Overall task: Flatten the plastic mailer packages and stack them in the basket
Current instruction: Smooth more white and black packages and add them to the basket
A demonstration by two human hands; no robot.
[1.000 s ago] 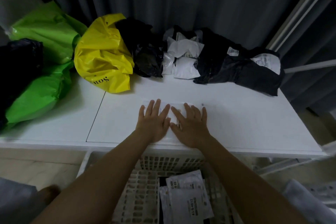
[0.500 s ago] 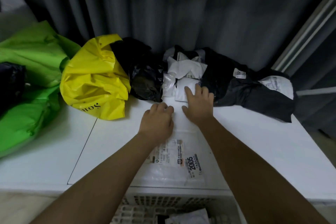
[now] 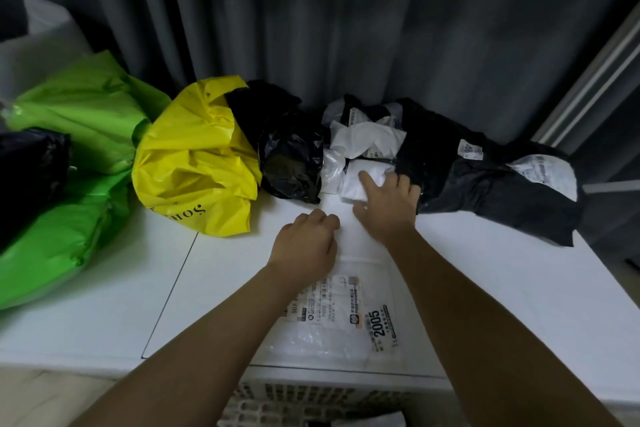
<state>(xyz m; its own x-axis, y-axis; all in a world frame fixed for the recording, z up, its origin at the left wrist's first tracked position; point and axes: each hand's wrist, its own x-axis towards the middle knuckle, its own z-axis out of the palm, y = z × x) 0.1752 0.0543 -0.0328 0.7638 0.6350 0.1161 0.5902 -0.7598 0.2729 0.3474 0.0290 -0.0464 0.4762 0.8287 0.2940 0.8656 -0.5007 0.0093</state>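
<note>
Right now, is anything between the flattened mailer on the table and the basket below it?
Nothing visible blocks it. The flattened white mailer lies at the table's front edge, and the white basket sits open directly beneath. Both forearms cross above the mailer.

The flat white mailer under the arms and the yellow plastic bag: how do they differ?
The flat white plastic mailer lies pressed flat at the table's near edge; the crumpled yellow plastic bag stands puffed up farther back. The mailer carries printed shipping labels; the bag shows only dark lettering. The left hand rests on the mailer; nothing touches the bag. Both sit on the white table.
</note>
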